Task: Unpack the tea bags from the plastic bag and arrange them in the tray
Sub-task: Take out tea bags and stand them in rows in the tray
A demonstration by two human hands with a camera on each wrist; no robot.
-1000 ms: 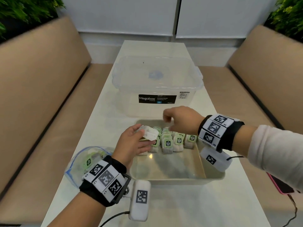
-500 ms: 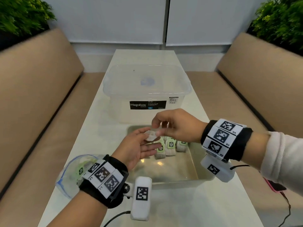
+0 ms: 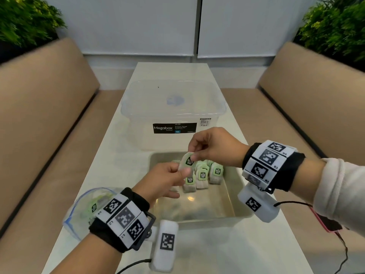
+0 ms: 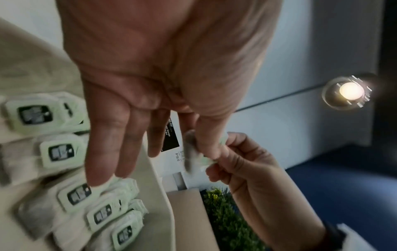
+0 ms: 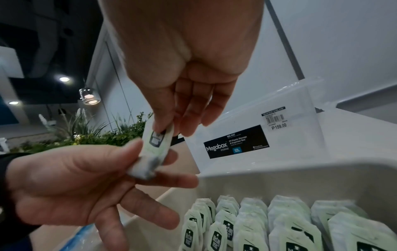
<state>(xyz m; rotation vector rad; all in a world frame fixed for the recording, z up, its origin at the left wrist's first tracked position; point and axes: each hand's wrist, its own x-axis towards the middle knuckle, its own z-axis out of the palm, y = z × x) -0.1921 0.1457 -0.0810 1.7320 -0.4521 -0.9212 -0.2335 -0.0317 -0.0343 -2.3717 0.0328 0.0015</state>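
Observation:
One tea bag (image 3: pixel 187 162) with a pale green tag hangs above the beige tray (image 3: pixel 243 212), held from both ends. My right hand (image 3: pixel 194 154) pinches its tagged top end, and my left hand (image 3: pixel 181 171) pinches its lower end between thumb and forefinger. From the right wrist, that tea bag (image 5: pixel 153 151) shows edge-on between the two hands. Several tea bags (image 3: pixel 205 175) stand in rows at the tray's far end. The clear plastic bag (image 3: pixel 85 210), with tea bags inside, lies on the table left of the tray, partly behind my left wrist.
A clear Megabox storage box (image 3: pixel 173 113) stands just beyond the tray. Tan benches flank the narrow white table (image 3: pixel 217 254). A pink phone (image 3: pixel 327 224) with a cable lies at the table's right edge. The near half of the tray floor is bare.
My right hand came back from the rows in the tray and took the top of the tea bag my left hand held. Both hands rose slightly above the tray.

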